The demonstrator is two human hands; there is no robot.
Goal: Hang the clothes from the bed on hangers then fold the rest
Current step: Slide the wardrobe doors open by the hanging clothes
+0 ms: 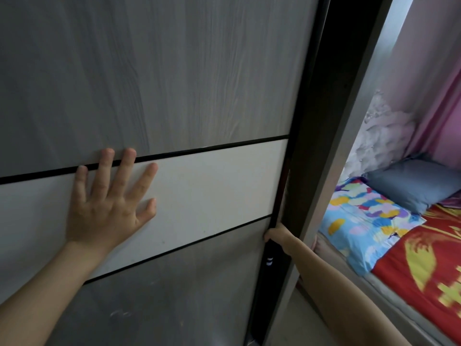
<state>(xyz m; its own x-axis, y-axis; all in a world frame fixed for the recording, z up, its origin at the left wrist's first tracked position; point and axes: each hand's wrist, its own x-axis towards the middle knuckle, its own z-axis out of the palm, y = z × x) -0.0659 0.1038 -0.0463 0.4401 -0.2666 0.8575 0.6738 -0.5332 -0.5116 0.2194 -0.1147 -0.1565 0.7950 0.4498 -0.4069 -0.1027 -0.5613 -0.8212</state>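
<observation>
Left hand [107, 208] spread flat on the grey wood-grain sliding wardrobe door [174, 71], right hand [274, 234] curled round its dark edge (hangers likely inside), so next comes a sideways slide; no clothes visible on the bright-sheeted bed [361, 233].

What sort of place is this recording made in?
Most likely a bedroom: a bed with bright patterned sheets and a grey-blue pillow at right, a tall sliding wardrobe door up close, and pink curtains behind the bed.
</observation>
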